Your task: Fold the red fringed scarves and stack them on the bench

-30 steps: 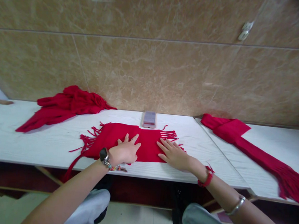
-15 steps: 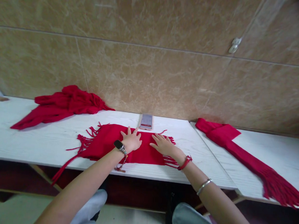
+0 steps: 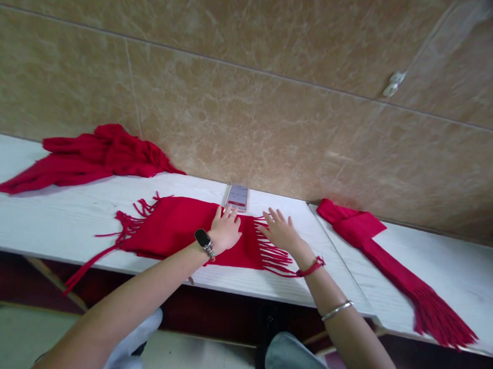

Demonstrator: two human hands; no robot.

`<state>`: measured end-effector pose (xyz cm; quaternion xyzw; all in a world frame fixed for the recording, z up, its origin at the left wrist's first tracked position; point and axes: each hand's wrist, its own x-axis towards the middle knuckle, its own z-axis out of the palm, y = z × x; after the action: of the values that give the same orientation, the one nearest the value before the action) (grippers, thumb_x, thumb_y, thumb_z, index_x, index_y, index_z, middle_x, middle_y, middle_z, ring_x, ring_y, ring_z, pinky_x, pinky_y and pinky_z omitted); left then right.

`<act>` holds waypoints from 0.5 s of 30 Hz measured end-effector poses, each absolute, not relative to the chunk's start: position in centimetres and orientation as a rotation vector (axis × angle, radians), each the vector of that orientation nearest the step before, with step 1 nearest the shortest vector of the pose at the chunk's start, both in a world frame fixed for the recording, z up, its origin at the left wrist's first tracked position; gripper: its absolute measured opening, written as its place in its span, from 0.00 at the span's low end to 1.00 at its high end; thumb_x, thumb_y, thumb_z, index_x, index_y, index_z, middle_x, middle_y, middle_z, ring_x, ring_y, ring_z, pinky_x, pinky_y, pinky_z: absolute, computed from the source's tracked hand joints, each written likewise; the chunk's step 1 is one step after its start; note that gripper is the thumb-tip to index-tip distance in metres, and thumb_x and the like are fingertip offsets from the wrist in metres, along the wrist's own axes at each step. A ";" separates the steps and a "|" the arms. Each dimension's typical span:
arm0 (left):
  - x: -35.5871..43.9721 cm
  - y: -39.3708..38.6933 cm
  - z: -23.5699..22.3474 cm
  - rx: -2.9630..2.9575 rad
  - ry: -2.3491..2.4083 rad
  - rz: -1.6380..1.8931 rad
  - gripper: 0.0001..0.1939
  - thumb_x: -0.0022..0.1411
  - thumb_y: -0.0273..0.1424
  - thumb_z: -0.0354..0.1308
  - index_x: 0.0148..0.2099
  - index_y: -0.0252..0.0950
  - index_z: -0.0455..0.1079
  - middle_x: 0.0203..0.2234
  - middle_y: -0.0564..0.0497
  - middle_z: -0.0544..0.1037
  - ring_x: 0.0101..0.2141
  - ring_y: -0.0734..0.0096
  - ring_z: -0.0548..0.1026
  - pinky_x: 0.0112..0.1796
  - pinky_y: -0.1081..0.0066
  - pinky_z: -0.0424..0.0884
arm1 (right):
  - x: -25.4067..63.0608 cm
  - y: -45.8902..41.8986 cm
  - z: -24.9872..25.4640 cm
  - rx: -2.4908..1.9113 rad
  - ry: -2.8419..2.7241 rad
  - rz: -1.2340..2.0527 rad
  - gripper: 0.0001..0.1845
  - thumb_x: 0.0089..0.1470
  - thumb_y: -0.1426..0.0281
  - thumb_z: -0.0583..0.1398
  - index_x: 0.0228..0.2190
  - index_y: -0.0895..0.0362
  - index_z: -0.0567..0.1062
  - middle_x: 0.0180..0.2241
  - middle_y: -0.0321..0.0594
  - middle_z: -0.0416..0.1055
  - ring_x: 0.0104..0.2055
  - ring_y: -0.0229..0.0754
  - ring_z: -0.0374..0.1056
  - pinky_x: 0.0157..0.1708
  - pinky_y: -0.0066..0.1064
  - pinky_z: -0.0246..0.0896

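A folded red scarf (image 3: 172, 227) lies flat in front of me, with fringe at both its left and right ends. My left hand (image 3: 226, 230) rests on the scarf right of its middle, fingers stretched out. Over the right-hand fringe is my right hand (image 3: 280, 231), fingers spread and holding nothing; whether it touches the strands I cannot tell. Just beyond the scarf sits a phone (image 3: 237, 197) with its screen lit, close to my left fingertips.
A crumpled red scarf (image 3: 102, 156) lies at the back left against the marble-look wall (image 3: 234, 106). Another red scarf (image 3: 386, 260), folded long with fringe toward me, is on the right. The white counter (image 3: 60, 226) has a seam right of my right hand.
My right hand has shifted right off the scarf's body to its fringe, uncovering the strands. My left hand has slid right along the cloth. The view has tilted slightly.
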<state>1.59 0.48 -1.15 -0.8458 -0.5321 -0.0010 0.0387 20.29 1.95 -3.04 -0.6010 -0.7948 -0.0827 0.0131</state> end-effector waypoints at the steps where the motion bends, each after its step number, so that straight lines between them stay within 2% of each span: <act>1: 1.9 0.7 -1.3 -2.626 -1.615 -0.004 0.24 0.63 0.36 0.44 0.58 0.31 0.59 0.61 0.40 0.51 0.61 0.53 0.43 0.57 0.52 0.41 | 19.7 2.1 -3.0 -1.818 -2.499 -0.243 0.31 0.59 0.56 0.44 0.58 0.61 0.54 0.62 0.52 0.45 0.62 0.57 0.40 0.53 0.58 0.45; 4: 2.1 1.7 -2.1 -2.690 -1.638 0.032 0.26 0.65 0.38 0.40 0.61 0.30 0.54 0.61 0.39 0.51 0.60 0.56 0.49 0.56 0.57 0.48 | 18.4 2.6 -3.5 -1.717 -2.564 -0.184 0.30 0.60 0.57 0.44 0.59 0.58 0.52 0.61 0.51 0.47 0.63 0.54 0.41 0.54 0.56 0.46; 7: 1.7 2.6 -2.7 -2.731 -1.680 0.057 0.28 0.65 0.40 0.38 0.63 0.30 0.49 0.62 0.39 0.49 0.60 0.56 0.49 0.56 0.58 0.49 | 18.3 3.1 -4.5 -1.695 -2.595 -0.148 0.27 0.61 0.58 0.43 0.58 0.56 0.54 0.60 0.52 0.51 0.61 0.53 0.46 0.51 0.55 0.50; 11: 1.5 2.7 -2.8 -2.758 -1.669 0.063 0.28 0.66 0.40 0.37 0.63 0.29 0.48 0.62 0.39 0.47 0.61 0.57 0.46 0.56 0.57 0.48 | 18.9 3.3 -5.1 -1.775 -2.480 -0.139 0.26 0.61 0.58 0.43 0.56 0.57 0.57 0.56 0.53 0.57 0.56 0.51 0.55 0.49 0.50 0.54; 15: 1.7 2.6 -2.8 -2.746 -1.692 0.072 0.28 0.66 0.39 0.37 0.63 0.31 0.48 0.62 0.41 0.46 0.61 0.57 0.45 0.56 0.57 0.48 | 19.7 3.2 -4.9 -1.858 -2.399 -0.091 0.25 0.61 0.57 0.43 0.55 0.55 0.58 0.53 0.52 0.58 0.54 0.50 0.56 0.47 0.46 0.56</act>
<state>1.68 2.55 -2.78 -0.8504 -0.5239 0.0224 -0.0425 19.69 3.18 -4.91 -0.6112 -0.7891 -0.0299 0.0527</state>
